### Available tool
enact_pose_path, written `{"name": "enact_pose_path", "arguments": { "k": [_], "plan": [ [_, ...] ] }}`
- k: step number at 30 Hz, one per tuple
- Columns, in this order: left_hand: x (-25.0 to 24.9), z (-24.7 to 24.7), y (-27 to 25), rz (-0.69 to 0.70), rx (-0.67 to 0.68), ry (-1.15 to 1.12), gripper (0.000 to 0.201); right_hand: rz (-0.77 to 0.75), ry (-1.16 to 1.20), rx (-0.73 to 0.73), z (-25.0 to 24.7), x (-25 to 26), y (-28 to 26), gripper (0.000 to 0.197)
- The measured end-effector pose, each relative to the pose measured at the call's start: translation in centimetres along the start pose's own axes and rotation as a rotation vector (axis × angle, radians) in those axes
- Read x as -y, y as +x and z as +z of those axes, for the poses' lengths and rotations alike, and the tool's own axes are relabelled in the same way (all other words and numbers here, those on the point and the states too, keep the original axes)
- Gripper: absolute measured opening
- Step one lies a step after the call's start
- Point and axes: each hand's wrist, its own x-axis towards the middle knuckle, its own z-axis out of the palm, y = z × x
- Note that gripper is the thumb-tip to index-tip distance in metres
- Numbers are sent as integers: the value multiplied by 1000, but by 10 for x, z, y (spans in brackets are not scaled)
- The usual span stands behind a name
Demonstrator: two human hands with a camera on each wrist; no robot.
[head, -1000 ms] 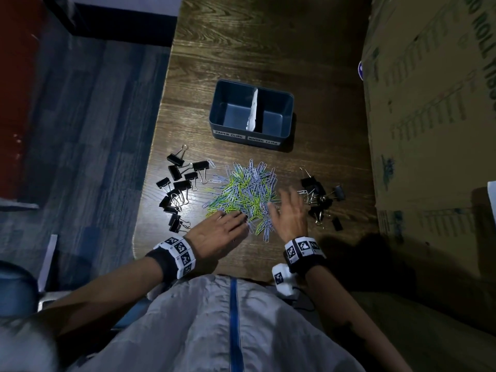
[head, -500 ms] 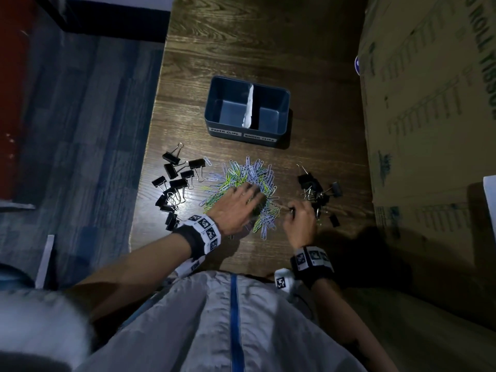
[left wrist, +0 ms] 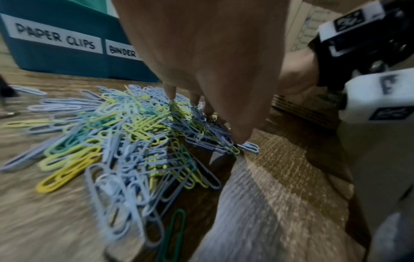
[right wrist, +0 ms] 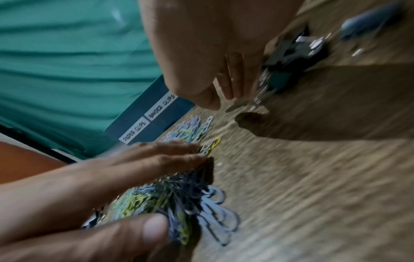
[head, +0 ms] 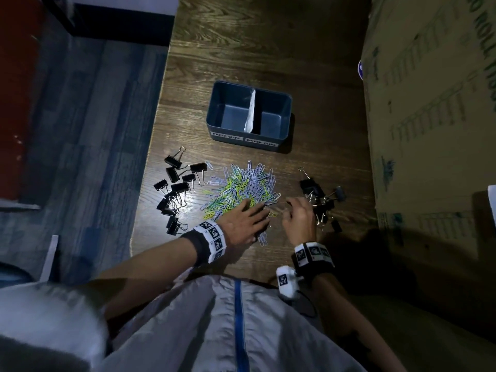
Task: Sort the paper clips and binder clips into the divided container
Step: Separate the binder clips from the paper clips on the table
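Note:
A blue divided container (head: pixel 285 118), labelled PAPER CLIPS and BINDER CLIPS, stands with both halves empty. In front of it lies a heap of pastel paper clips (head: pixel 243 187). My left hand (head: pixel 248 218) is on the heap's near edge. In the right wrist view its fingers (right wrist: pixel 179 156) and thumb grip a bunch of paper clips (right wrist: pixel 179 200). Black binder clips lie in a left group (head: pixel 175 191) and a right group (head: pixel 320 200). My right hand (head: pixel 296 214) hovers beside the right group, thumb and forefinger pinched on the thin wire of a binder clip (right wrist: pixel 255 102). That view is blurred.
The wooden table (head: pixel 268 49) ends in a left edge close to the left binder clips, with floor below. A large cardboard box (head: pixel 429 130) walls off the right side. Bare wood lies behind the container and between my hands.
My left hand moved forward from the near edge onto the heap and closed on clips. My right hand left the heap's right edge, curled its fingers and shifted toward the right binder clips.

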Motion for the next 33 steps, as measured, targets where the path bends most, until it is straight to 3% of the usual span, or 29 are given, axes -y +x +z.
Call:
{"name": "enact_pose_path", "arguments": {
  "k": [3, 7, 10, 16, 18, 20, 23, 26, 29, 33],
  "plan": [
    [8, -2, -23, -48, -132, -122, 66, -19, -13, 73, 12, 14, 16, 40],
    [30, 2, -54, -431, -301, -439, 58, 17, -102, 280, 23, 25, 50, 65],
    [44, 4, -58, -564, -298, -588, 66, 16, -128, 416, 31, 34, 66, 80],
    [35, 16, -30, -592, -54, -692, 81, -208, -262, 557, 47, 56, 67, 74],
    [27, 18, -25, -538, -62, -726, 80, -282, -273, 579, 46, 56, 60, 68],
    [26, 17, -25, -482, -189, -715, 74, -332, -228, 571, 42, 51, 55, 63],
    [46, 10, -23, -577, -327, -641, 62, -332, -131, 449, 35, 43, 54, 61],
    [65, 0, -16, -699, -221, -631, 70, -276, -116, 415, 31, 44, 55, 62],
    [64, -3, -9, -701, -103, -651, 75, -250, -120, 416, 29, 51, 61, 60],
    [37, 2, -11, -596, -137, -734, 77, -240, -139, 488, 31, 70, 74, 59]
  ]
}}
